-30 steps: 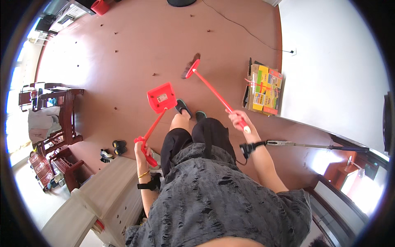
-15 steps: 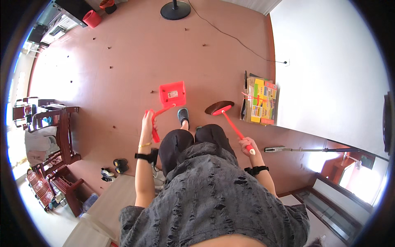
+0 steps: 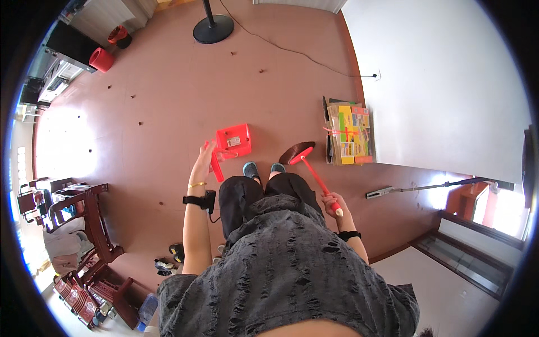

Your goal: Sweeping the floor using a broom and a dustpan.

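My left hand (image 3: 203, 160) grips the handle of a red dustpan (image 3: 227, 135), whose pan is beyond my feet. My right hand (image 3: 332, 201) is closed round the red-and-white end of a broom handle (image 3: 314, 177); the brown bristles (image 3: 292, 150) rest just right of the pan and ahead of my slippers (image 3: 250, 168). Small dark bits (image 3: 261, 71) are scattered over the brown floor (image 3: 185, 101), several of them to the left and farther ahead.
Tied flattened cardboard (image 3: 353, 135) leans at the white wall (image 3: 426, 84), with a long mop (image 3: 382, 192) behind it. Ahead are a black stand base (image 3: 213, 29), a cord (image 3: 292, 50) and a red bin (image 3: 102, 59). Wooden chairs (image 3: 92, 219) and shoes (image 3: 164, 267) are on the left.
My feet have come together and the view has shifted. The broom has swung down toward my feet on the right, and my left hand has risen, bringing the dustpan handle more upright.
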The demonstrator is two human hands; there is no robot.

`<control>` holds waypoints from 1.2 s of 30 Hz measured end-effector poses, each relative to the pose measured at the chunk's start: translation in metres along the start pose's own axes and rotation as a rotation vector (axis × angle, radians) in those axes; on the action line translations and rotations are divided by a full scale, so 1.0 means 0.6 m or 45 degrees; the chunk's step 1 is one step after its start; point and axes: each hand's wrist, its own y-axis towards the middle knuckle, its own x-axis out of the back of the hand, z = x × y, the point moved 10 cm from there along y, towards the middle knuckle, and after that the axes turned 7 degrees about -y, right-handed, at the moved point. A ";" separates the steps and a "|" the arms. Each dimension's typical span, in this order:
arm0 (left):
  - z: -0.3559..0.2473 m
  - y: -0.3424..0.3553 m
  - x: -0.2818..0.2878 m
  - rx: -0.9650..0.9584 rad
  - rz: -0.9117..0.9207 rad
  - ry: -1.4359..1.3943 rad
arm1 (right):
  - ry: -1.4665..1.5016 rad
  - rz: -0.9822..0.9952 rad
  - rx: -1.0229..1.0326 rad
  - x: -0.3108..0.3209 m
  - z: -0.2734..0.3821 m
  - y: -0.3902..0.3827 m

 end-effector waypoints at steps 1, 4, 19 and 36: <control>0.003 -0.004 0.008 -0.003 -0.004 -0.003 | 0.010 -0.005 -0.005 0.002 -0.002 0.006; 0.008 -0.021 0.053 -0.164 0.076 0.399 | -0.011 0.018 -0.084 -0.034 -0.011 0.032; -0.342 -0.465 0.157 -0.901 -0.420 0.994 | 0.065 -0.293 -0.122 -0.138 0.113 0.057; -0.331 -0.507 0.165 -0.882 -0.588 0.980 | -0.042 -0.348 -0.164 -0.146 0.099 0.076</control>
